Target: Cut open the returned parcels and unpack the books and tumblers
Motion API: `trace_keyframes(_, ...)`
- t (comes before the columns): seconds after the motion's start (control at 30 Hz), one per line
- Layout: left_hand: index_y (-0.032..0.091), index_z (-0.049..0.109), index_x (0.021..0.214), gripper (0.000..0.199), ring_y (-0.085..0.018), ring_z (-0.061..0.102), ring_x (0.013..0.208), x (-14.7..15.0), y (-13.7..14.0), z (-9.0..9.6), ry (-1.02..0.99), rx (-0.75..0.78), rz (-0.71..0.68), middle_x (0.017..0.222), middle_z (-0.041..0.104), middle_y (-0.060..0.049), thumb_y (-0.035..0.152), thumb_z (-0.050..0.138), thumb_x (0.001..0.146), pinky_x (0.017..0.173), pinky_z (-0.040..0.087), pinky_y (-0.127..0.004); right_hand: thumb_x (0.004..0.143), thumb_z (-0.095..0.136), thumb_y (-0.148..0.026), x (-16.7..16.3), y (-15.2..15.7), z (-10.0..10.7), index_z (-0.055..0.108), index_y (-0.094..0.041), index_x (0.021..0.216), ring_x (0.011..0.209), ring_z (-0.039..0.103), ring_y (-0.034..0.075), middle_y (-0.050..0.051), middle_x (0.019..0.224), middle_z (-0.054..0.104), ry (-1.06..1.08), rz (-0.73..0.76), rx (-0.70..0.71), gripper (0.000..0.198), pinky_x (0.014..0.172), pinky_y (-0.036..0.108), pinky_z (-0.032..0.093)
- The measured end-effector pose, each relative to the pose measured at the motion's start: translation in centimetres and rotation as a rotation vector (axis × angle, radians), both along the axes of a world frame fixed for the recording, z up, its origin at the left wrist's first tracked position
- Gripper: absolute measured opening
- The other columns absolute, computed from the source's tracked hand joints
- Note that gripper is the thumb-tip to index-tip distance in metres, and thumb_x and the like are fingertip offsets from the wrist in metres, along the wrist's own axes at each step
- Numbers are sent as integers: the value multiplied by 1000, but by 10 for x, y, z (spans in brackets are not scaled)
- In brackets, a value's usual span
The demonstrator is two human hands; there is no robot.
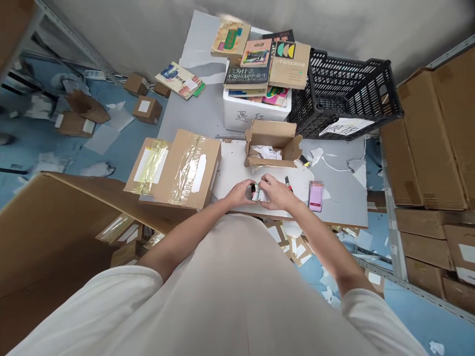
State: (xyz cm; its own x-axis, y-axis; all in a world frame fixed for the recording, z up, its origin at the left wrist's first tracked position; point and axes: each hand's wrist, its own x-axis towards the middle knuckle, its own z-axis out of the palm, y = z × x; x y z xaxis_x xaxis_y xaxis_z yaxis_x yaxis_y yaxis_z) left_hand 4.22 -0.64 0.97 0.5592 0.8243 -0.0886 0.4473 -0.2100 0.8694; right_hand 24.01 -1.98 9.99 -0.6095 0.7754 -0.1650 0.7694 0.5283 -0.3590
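Close to the table's front edge, my left hand (239, 194) and my right hand (277, 193) are curled around a small white-and-green item (256, 193). It has a dark part on its left side, and my fingers cover much of it, so its kind is unclear. Just behind my hands stands an open cardboard box (272, 162) with crumpled white paper (267, 152) inside. A red-and-black tool (289, 184), probably a cutter, lies beside my right hand. Farther right, a phone (316, 197) with a pink screen rests on the table (343, 198).
Taped cardboard parcels (189, 170) stand at the left. Behind the open box, a white foam box (237, 111) is heaped with books (289, 64), next to a black plastic crate (349, 89). More books (180, 80) lie back left. Stacked cartons (432, 143) fill the right side.
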Motion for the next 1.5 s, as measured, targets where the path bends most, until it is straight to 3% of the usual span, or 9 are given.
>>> trace_keyframes(0.1,20,53,112,69,-27,62,103,-11,5,-1,-1,-7,40,109,65,-7,41,84,54,91,49,-38,78,55,-23,24,-16,-9,50,-20,115,111,53,26,15,123,50,194,-236,106,37,87,41,49)
trace_keyframes(0.2,21,51,113,69,-27,62,105,-19,10,0,13,0,26,111,64,-7,40,83,55,91,49,-39,84,47,-20,34,-36,-27,51,-21,122,126,46,30,16,128,51,174,-397,200,38,101,52,41)
trace_keyframes(0.3,21,49,116,74,-28,60,109,-16,15,1,29,22,-35,117,61,-9,41,85,54,94,47,-40,89,42,-17,22,-45,-35,56,-22,124,132,41,30,14,132,53,64,-374,225,38,110,60,26)
trace_keyframes(0.47,21,42,125,84,-29,57,116,-5,17,1,41,36,-67,127,57,-12,43,84,55,98,46,-41,93,42,-20,-3,-39,-23,60,-27,121,108,55,27,9,107,65,-85,-276,150,33,109,72,6)
trace_keyframes(0.57,21,40,125,85,-31,58,114,-3,16,2,83,40,-64,126,57,-12,44,83,55,95,47,-43,93,47,-28,-1,-41,-21,62,-22,116,103,55,27,10,103,64,-73,-283,163,28,109,70,13)
trace_keyframes(0.73,22,38,127,75,-31,60,114,-4,15,5,68,28,5,123,59,-11,34,76,62,91,50,-42,89,47,-20,8,-57,-27,65,-21,107,109,56,25,10,110,64,97,-116,185,25,112,58,24)
trace_keyframes(1.03,20,40,121,76,-32,62,109,-8,19,-9,39,158,-35,117,61,-13,39,81,60,89,49,-45,87,48,-18,2,-37,-20,61,-20,120,109,58,27,9,120,67,117,-282,149,35,105,53,34)
trace_keyframes(1.2,21,41,126,68,-31,60,112,-12,26,-5,26,206,-81,123,59,-11,35,73,68,92,48,-44,83,56,-23,10,-31,-26,51,-19,135,121,52,29,12,134,58,135,-259,99,53,100,50,41)
trace_keyframes(1.5,20,32,134,86,-32,60,114,-15,27,-11,-33,228,-79,124,59,-15,45,77,65,94,48,-47,93,46,-44,17,-36,-26,34,-21,149,127,47,32,12,154,34,76,-236,87,62,99,49,40)
